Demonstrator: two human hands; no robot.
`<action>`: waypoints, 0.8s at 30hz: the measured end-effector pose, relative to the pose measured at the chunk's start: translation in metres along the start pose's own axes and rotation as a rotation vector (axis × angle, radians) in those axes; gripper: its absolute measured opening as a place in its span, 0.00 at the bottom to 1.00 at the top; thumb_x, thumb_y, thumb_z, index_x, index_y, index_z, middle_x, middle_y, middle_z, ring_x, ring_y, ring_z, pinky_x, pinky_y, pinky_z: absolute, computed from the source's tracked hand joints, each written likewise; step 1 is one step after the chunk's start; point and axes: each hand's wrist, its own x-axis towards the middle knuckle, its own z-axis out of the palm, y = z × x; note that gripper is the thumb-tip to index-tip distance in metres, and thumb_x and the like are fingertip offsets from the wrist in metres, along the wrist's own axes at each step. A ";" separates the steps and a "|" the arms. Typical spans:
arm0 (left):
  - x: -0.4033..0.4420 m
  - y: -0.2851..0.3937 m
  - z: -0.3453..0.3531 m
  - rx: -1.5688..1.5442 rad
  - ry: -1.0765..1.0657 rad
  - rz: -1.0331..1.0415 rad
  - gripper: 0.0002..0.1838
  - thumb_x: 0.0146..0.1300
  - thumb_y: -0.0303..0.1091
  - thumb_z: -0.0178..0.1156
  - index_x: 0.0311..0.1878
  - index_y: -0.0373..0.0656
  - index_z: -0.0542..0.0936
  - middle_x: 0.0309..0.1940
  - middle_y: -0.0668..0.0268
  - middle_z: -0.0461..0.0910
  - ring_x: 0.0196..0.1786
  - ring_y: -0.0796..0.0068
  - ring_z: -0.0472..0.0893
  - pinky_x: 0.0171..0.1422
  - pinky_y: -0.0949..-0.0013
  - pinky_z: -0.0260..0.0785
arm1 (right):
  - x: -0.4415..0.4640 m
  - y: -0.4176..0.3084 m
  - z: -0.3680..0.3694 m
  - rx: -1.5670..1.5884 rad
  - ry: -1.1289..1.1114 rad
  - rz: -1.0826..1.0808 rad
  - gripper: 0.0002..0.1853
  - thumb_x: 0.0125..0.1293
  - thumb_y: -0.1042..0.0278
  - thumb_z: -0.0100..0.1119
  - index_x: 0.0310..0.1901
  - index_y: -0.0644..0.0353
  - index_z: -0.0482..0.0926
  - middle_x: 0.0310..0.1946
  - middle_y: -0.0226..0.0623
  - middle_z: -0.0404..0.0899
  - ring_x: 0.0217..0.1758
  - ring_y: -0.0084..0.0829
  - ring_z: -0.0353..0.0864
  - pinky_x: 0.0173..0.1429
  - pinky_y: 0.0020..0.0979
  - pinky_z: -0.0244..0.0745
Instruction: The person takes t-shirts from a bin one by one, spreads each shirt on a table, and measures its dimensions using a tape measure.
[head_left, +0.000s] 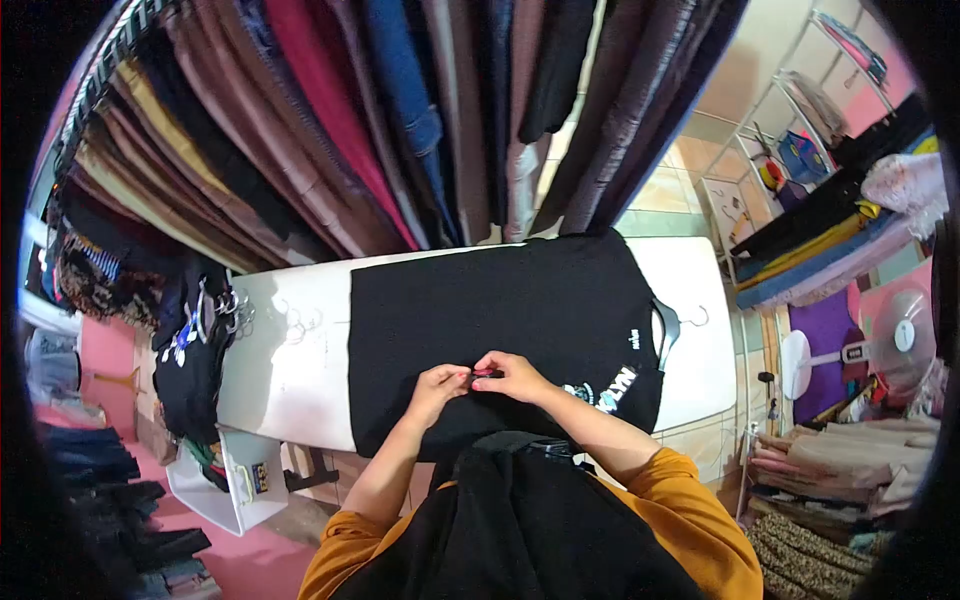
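Observation:
A black T-shirt (450, 320) lies spread flat on the white table (290, 370), its neck end to the right with white lettering on the chest. A grey hanger (668, 330) sits in the neck opening, its hook out on the table. My left hand (436, 390) is over the lower middle of the shirt, fingertips pinched together. Close beside it, my right hand (515, 378) is also closed in a pinch. Between the fingertips is a small dark and reddish thing, too small to name.
Trousers and jeans (300, 120) hang in a long row behind the table. Loose clear hooks or rings (290, 318) lie at the table's left. A white bin (235, 485) stands below left. Dark hanging clothes (190, 350), a fan (905, 335) and shelves (790, 110) flank the table.

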 end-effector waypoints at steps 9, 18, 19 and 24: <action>0.002 -0.019 0.001 0.157 0.021 -0.008 0.02 0.62 0.26 0.59 0.37 0.39 0.80 0.28 0.67 0.80 0.32 0.80 0.79 0.39 0.77 0.72 | -0.018 0.001 -0.001 -0.023 0.058 0.088 0.19 0.53 0.64 0.71 0.44 0.64 0.78 0.37 0.34 0.81 0.42 0.23 0.79 0.49 0.26 0.73; -0.008 -0.004 -0.237 0.980 0.888 0.173 0.05 0.52 0.29 0.62 0.26 0.39 0.83 0.26 0.56 0.82 0.31 0.62 0.83 0.37 0.64 0.73 | -0.135 0.079 -0.235 -0.153 1.084 0.401 0.19 0.44 0.71 0.69 0.39 0.68 0.80 0.32 0.39 0.81 0.36 0.28 0.80 0.43 0.29 0.76; 0.000 -0.013 -0.245 0.914 0.828 0.158 0.05 0.52 0.31 0.63 0.27 0.39 0.83 0.25 0.56 0.82 0.30 0.62 0.83 0.37 0.64 0.73 | -0.147 0.102 -0.256 -0.209 1.063 0.475 0.22 0.42 0.65 0.71 0.40 0.67 0.81 0.34 0.42 0.82 0.38 0.31 0.81 0.45 0.31 0.76; -0.002 0.001 -0.226 0.862 0.782 0.119 0.04 0.54 0.27 0.63 0.28 0.37 0.83 0.19 0.63 0.80 0.21 0.75 0.78 0.28 0.70 0.71 | -0.150 0.102 -0.250 -0.458 1.111 0.456 0.25 0.34 0.55 0.73 0.34 0.65 0.84 0.32 0.48 0.82 0.38 0.40 0.82 0.46 0.35 0.75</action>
